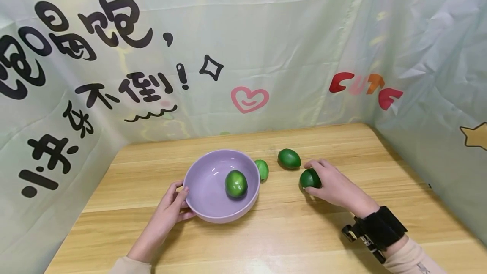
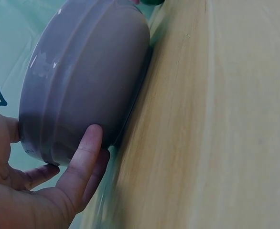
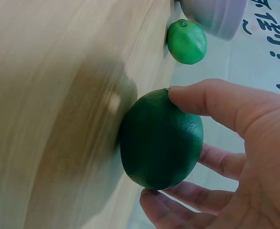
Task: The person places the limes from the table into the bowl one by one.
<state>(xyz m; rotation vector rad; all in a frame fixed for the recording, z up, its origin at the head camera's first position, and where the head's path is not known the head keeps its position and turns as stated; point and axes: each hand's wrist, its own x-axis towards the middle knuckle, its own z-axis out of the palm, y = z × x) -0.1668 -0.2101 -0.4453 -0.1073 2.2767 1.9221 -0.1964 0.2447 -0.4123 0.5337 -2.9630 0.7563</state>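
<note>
A purple bowl stands on the wooden table, and my left hand holds its left side. The thumb lies at the rim while the other fingers support the outer wall, as the left wrist view shows. One glossy green lime sits inside the bowl. To the right, my right hand grips a dark green lime between thumb and fingers, close to the tabletop. Another dark lime lies just beyond that hand. A lighter green lime rests beside the bowl's right edge, partly hidden by it.
The wooden table meets a pale printed cloth at its back and both sides. A black strap with a small camera is worn on the right wrist.
</note>
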